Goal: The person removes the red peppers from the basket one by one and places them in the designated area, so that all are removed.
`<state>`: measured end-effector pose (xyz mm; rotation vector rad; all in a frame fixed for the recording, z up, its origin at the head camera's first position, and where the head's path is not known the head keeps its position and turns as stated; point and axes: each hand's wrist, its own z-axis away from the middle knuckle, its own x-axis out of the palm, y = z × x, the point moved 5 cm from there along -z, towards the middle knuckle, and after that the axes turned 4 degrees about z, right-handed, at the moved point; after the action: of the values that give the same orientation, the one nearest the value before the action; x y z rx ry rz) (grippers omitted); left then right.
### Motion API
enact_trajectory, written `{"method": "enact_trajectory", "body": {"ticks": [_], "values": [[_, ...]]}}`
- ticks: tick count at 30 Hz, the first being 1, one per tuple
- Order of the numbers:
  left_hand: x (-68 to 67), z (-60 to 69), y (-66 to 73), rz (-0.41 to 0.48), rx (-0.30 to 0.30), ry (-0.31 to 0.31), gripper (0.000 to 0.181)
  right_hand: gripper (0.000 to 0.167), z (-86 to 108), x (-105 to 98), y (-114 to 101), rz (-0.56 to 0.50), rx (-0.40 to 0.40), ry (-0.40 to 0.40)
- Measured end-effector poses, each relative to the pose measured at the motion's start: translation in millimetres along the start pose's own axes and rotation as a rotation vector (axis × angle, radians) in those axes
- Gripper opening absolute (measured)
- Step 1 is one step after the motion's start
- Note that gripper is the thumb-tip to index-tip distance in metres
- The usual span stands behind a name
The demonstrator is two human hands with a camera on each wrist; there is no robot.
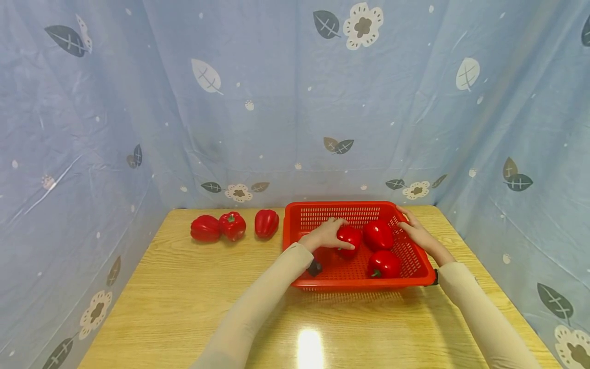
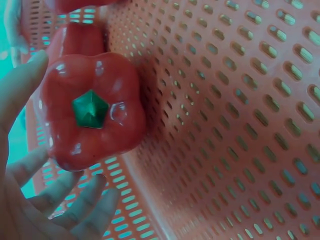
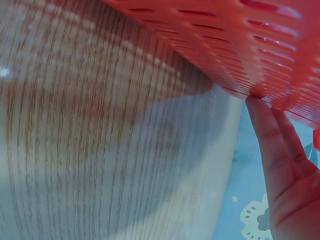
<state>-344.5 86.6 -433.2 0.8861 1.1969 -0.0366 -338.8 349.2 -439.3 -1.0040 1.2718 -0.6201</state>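
Inside a red plastic basket (image 1: 350, 283), my left hand (image 1: 328, 234) is spread about a red bell pepper (image 1: 349, 240). In the left wrist view, its green stem faces the camera; the thumb (image 2: 30, 75) lies along one side and the loosely bent fingers (image 2: 75, 205) are splayed on the other. Two more red bell peppers, one behind (image 1: 378, 235) and one nearer (image 1: 384, 264), lie to its right. My right hand (image 1: 417, 233) holds the basket's right rim, thumb over the edge. In the right wrist view, its straight fingers (image 3: 270, 135) touch the outer wall.
Three red bell peppers, at left (image 1: 205, 228), middle (image 1: 232, 226) and right (image 1: 266, 224), lie on the wooden table (image 1: 193, 297) left of the basket. A blue patterned curtain (image 1: 258, 133) encloses the table's back and sides.
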Motion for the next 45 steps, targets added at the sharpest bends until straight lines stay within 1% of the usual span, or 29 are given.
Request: {"method": "enact_trajectory", "body": {"ticks": [4,9,18,24,33,41,45], "values": [[1.8,-0.7,-1.0,0.002,0.003,-0.013,0.077,0.06,-0.1,0.3,2.1,0.017,-0.006,0.01],[4.5,-4.2,-3.4,0.008,0.015,-0.03,0.077,0.06,0.1,0.8,2.3,0.012,0.002,0.01],[7.2,-7.0,-5.0,-0.026,0.03,-0.03,0.067,0.06,-0.1,0.7,3.0,0.009,0.014,0.014],[11.0,-9.0,-5.0,-0.022,0.041,-0.037,0.061,0.061,1.8,0.8,3.6,0.005,0.023,0.009],[16.3,-14.3,-3.6,-0.038,0.06,-0.011,0.07,0.062,2.5,1.1,1.8,-0.008,0.019,0.01],[17.8,-14.9,-4.8,-0.007,0.061,0.007,0.067,0.061,1.6,1.0,3.3,0.007,0.006,0.018],[15.3,-15.1,-4.0,0.006,0.071,0.022,0.066,0.06,0.3,0.9,4.5,-0.004,0.007,0.015]]}}
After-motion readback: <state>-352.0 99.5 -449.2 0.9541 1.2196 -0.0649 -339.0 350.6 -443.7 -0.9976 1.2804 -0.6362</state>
